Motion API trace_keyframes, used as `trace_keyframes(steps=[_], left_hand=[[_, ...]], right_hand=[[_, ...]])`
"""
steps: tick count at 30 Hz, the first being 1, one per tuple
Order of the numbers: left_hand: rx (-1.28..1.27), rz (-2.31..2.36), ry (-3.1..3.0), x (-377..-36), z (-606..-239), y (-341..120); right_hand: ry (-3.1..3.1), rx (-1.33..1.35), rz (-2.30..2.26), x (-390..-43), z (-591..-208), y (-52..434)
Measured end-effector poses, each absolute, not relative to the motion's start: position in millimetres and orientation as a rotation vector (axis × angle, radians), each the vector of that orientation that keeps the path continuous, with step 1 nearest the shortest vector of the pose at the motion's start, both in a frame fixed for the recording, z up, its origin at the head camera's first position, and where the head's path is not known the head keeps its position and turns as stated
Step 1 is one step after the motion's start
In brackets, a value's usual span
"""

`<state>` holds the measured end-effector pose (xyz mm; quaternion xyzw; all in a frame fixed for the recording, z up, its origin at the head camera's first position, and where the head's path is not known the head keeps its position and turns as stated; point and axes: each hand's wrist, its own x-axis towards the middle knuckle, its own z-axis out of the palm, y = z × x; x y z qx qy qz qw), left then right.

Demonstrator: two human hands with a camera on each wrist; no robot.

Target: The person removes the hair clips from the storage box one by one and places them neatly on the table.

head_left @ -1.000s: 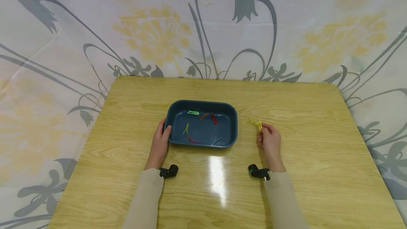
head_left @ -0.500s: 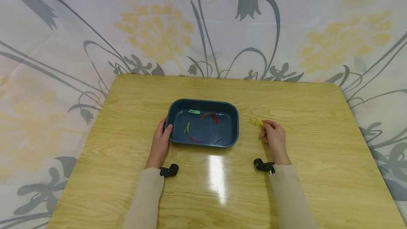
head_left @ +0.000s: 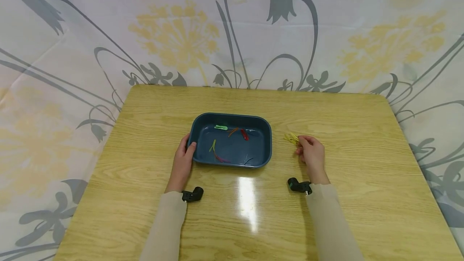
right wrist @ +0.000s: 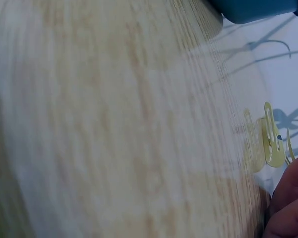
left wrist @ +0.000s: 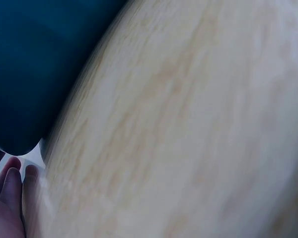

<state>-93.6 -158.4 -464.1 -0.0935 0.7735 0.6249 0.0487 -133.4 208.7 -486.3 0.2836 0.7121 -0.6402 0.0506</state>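
Left hand is gripping the tray at nine o'clock; right hand (off toward three) is pinching a yellow clip.

The tray sits on the table between its side edges, short of the far edge, with the left hand at its left end. Inside, one clip lies by the far wall, a pair of clips to its right, other pieces toward the near-left corner. Right of the tray, a separate clip lies between it and the right hand.
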Motion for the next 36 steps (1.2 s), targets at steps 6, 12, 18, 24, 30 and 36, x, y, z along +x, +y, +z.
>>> trace_keyframes(steps=[6,12,18,24,30,36], left_hand=[[-0.286,1.910,2.356,-94,-465,-159],[-0.288,1.922,2.356,-94,-466,-159],[-0.281,1.921,2.355,-94,-467,-159],[-0.281,1.920,2.368,-95,-467,-159],[-0.283,1.928,2.364,-99,-481,-163],[-0.282,1.920,2.392,-102,-498,-167]], right_hand=[[2.122,0.878,-2.015,-133,-486,208],[2.078,0.865,-2.072,-132,-486,208],[2.036,0.876,-2.115,-132,-483,207],[1.997,0.874,-2.120,-129,-470,203],[2.013,0.852,-2.123,-130,-481,208],[2.064,0.835,-2.120,-129,-488,209]])
